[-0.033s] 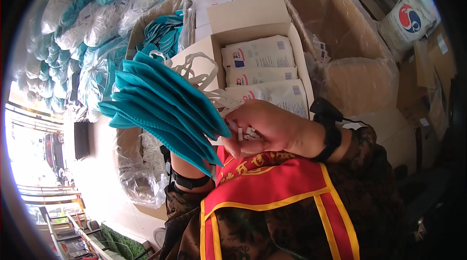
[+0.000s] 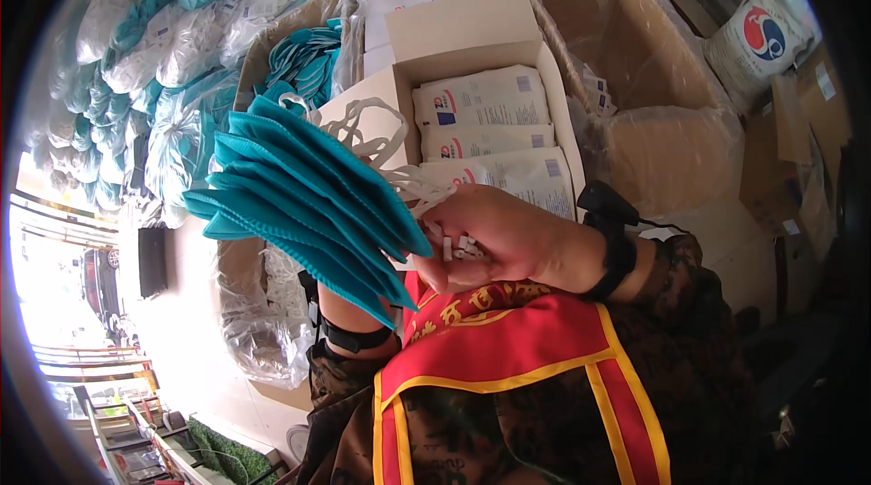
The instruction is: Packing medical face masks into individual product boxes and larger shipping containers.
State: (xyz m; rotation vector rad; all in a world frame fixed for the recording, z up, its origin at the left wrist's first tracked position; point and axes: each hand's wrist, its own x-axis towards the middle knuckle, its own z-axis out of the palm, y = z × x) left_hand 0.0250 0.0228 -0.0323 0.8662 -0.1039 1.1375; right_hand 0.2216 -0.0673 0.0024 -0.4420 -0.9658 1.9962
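Observation:
A fanned stack of teal folded face masks [image 2: 308, 195] with stitched edges hangs in front of me, left of centre. Their white elastic loops [image 2: 372, 127] bunch together towards my right hand [image 2: 490, 235]. That hand is closed in a fist round the loops, and small white strap ends [image 2: 464, 249] poke out between its fingers and palm. My left hand is hidden behind the stack; only its banded forearm [image 2: 349, 313] shows below. Just beyond my right hand is an open carton [image 2: 463, 27] holding white printed packets [image 2: 485, 104].
Behind the carton stand white boxes [image 2: 395, 0]. A lined box of loose teal masks [image 2: 304, 63] is at the back left, near piled bags [image 2: 186, 31]. To the right are a large plastic-lined carton [image 2: 671, 149] and a white sack [image 2: 758, 40].

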